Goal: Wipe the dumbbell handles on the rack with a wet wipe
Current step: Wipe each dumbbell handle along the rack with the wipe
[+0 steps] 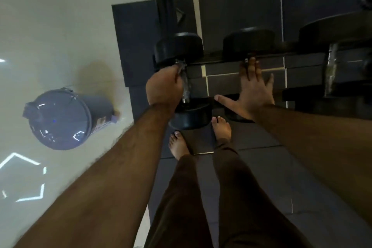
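Head view, looking down. Nearest, two bare feet stand on dark floor mats below the rack. Left hand: grip curled round the chrome handle of the leftmost dumbbell, which lies on the rack between its two black heads. A wet wipe cannot be made out in the blur. Right hand: grip wide, fingers spread, fingertips at the handle of the second dumbbell. A third dumbbell lies farther right. A lidded bin stands on the pale floor, left. Step judged in hand: wiping the first handle; the next calls for shifting the wiping hand to the second handle.
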The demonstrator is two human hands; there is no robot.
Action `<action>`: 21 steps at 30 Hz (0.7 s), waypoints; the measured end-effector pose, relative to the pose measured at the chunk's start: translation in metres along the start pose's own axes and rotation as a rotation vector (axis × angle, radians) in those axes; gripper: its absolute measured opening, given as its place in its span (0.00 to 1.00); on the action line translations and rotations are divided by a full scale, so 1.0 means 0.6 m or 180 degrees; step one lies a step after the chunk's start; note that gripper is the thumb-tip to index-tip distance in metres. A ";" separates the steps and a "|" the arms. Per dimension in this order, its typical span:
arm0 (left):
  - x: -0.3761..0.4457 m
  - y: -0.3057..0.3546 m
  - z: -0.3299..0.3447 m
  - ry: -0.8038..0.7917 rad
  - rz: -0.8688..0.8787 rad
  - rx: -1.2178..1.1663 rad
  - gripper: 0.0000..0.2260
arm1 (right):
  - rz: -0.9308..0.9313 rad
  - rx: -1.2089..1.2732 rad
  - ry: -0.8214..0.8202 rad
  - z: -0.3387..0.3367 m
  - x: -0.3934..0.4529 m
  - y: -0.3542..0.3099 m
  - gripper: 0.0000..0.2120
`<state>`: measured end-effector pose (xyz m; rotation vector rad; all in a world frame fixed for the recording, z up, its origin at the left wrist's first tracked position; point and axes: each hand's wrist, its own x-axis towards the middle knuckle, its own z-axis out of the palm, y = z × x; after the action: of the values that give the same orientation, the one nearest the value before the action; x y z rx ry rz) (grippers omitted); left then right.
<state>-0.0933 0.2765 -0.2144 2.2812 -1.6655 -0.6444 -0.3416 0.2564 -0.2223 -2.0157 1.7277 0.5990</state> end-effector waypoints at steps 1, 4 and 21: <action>-0.001 -0.001 0.000 0.0051 0.0030 -0.0050 0.10 | -0.0070 -0.0123 -0.0030 0.001 -0.005 0.005 0.67; 0.002 -0.002 -0.004 0.0083 0.0070 -0.0127 0.09 | -0.0185 -0.0380 0.0057 0.007 -0.019 0.004 0.67; 0.017 -0.011 0.027 -0.1282 0.1516 0.0886 0.10 | -0.0299 -0.0366 0.0080 0.009 -0.020 -0.003 0.66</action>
<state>-0.0927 0.2697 -0.2335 1.8735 -2.5183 -0.8325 -0.3419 0.2695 -0.2195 -2.1785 1.6359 0.6582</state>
